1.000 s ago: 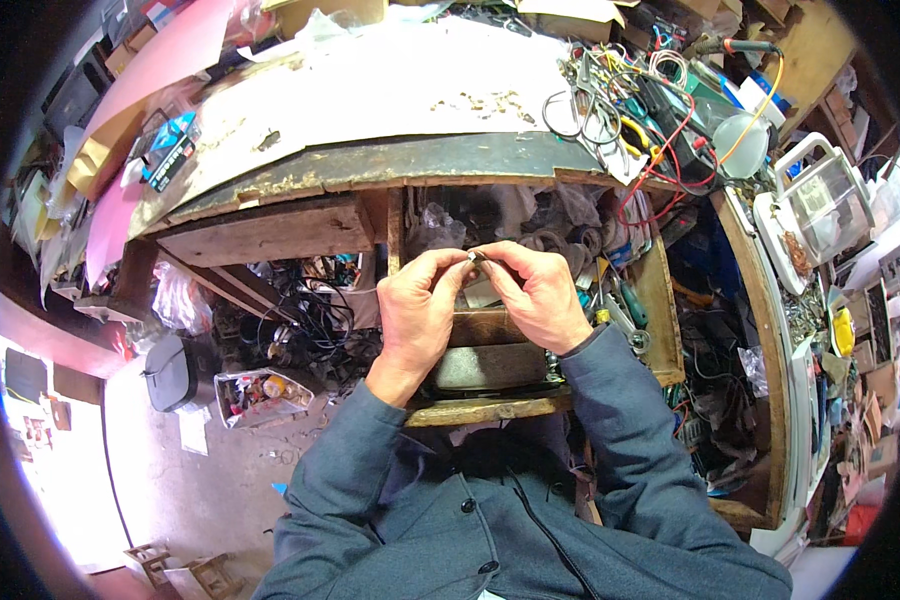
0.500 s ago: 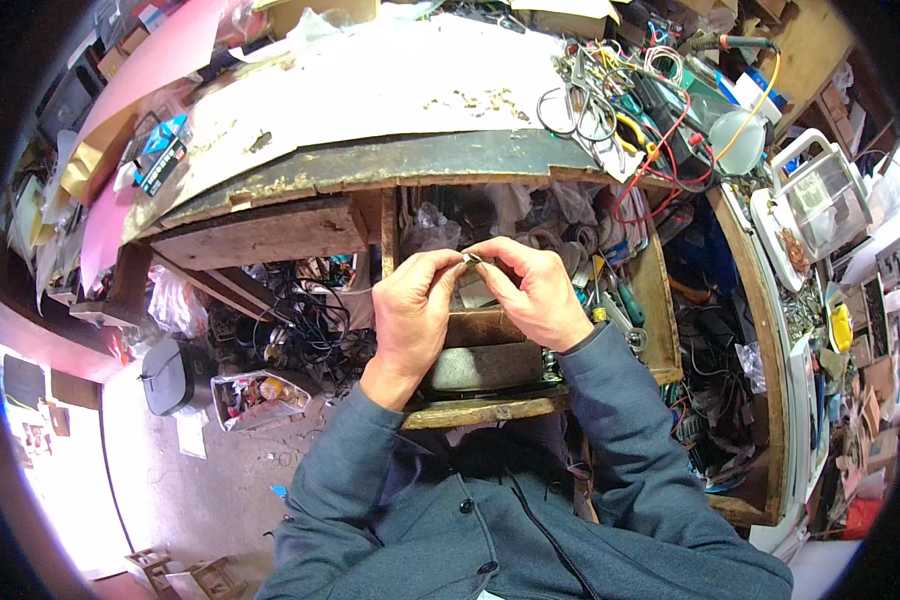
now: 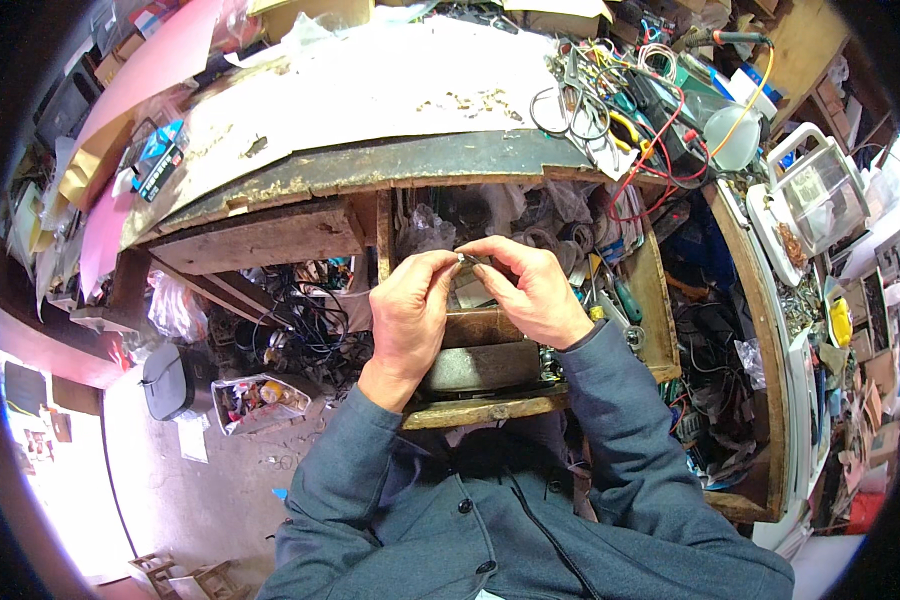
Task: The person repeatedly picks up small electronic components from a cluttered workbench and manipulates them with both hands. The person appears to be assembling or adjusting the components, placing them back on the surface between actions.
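Observation:
My left hand point(image 3: 410, 315) and my right hand point(image 3: 532, 290) meet above an open wooden drawer point(image 3: 500, 411). Between the fingertips of both is a small shiny metal piece point(image 3: 464, 259), too small to make out its kind. Each hand pinches it with thumb and forefinger. Beneath my hands, a grey block-shaped object point(image 3: 480, 368) lies near the drawer's front, with a brown box-like object point(image 3: 482, 326) behind it. Clear plastic bags point(image 3: 432, 228) and rolls of tape or cable fill the back of the drawer.
Beyond the drawer runs a workbench with a dark worn edge point(image 3: 400, 158). Scissors point(image 3: 570, 110), yellow-handled pliers point(image 3: 625, 130) and red wires point(image 3: 660, 165) crowd its right end. A bin of odds and ends point(image 3: 232, 420) stands on the floor at left, beside a black container point(image 3: 176, 380).
My hands stay together in nearly the same place, and the small metal piece has turned slightly between the fingertips. The whole view has shifted a little.

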Demonstrator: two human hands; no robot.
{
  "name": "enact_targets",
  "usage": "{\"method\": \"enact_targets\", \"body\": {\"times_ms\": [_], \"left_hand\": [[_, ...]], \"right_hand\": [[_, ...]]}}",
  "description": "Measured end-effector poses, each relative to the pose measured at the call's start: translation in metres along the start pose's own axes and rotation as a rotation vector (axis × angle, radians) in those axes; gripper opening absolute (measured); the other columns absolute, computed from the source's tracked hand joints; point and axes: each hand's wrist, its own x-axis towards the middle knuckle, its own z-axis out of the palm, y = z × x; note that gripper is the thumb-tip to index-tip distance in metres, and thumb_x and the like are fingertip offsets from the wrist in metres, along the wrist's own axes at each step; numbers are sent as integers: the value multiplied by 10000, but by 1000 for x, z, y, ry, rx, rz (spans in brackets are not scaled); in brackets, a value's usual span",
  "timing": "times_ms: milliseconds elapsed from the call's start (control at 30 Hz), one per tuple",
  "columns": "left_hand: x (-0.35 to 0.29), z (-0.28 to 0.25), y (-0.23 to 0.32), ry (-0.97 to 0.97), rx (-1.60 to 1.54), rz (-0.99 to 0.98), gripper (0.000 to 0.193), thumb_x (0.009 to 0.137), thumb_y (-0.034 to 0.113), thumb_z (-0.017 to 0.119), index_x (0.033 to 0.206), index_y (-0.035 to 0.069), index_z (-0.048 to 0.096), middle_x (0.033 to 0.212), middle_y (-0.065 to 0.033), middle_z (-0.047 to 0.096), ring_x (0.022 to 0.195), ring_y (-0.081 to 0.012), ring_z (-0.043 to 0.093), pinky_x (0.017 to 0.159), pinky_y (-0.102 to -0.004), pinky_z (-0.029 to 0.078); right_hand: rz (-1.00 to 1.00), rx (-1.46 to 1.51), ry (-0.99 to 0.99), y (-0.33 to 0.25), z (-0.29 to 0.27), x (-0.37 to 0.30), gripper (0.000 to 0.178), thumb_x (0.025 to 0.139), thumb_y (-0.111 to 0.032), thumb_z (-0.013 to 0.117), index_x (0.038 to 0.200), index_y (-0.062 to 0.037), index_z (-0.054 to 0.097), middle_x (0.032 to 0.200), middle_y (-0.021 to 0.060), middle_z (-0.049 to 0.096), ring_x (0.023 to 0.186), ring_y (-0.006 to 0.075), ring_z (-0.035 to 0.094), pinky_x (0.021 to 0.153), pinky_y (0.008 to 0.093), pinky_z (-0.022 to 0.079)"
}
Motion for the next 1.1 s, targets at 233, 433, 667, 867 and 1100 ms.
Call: {"method": "enact_targets", "body": {"times_ms": [233, 433, 667, 867, 1100], "left_hand": [[0, -2, 0, -31, 15, 8, 155, 918, -27, 732, 1070, 6, 732, 995, -157, 753, 892, -292, 758, 776, -355, 595], [-1, -2, -2, -65, 45, 45, 171, 921, -27, 720, 1087, 11, 725, 1008, -166, 745, 895, -324, 752, 776, -370, 594], [0, 1, -3, -60, 63, 37, 163, 931, -8, 723, 1093, 9, 723, 998, -174, 745, 876, -328, 749, 760, -373, 590], [0, 6, 0, 3, 18, -44, 133, 940, -1, 739, 1072, 6, 754, 958, -133, 776, 845, -215, 754, 750, -319, 587], [0, 8, 3, 32, -27, -111, 126, 951, -4, 737, 1073, -11, 765, 942, -103, 794, 839, -135, 746, 755, -283, 586]], "right_hand": [[55, 1, -25, 0, -2, 0, 197, 1005, -78, 647, 1178, -14, 715, 820, 105, 700, 719, 79, 587, 664, 290, 513], [53, -18, -39, 4, -4, 0, 195, 1003, -95, 652, 1171, -16, 713, 787, 94, 684, 697, 69, 562, 634, 291, 495], [68, -65, 31, 1, 5, -2, 193, 998, -80, 649, 1170, -11, 702, 866, 132, 716, 751, 133, 660, 690, 305, 527], [63, -36, 140, -2, 17, -4, 191, 983, -83, 632, 1148, -17, 701, 877, 203, 722, 778, 279, 747, 695, 357, 555], [117, 233, 193, 9, 28, -6, 166, 1032, -91, 624, 1134, 21, 694, 902, 106, 748, 828, 101, 664, 738, 295, 545]]}}
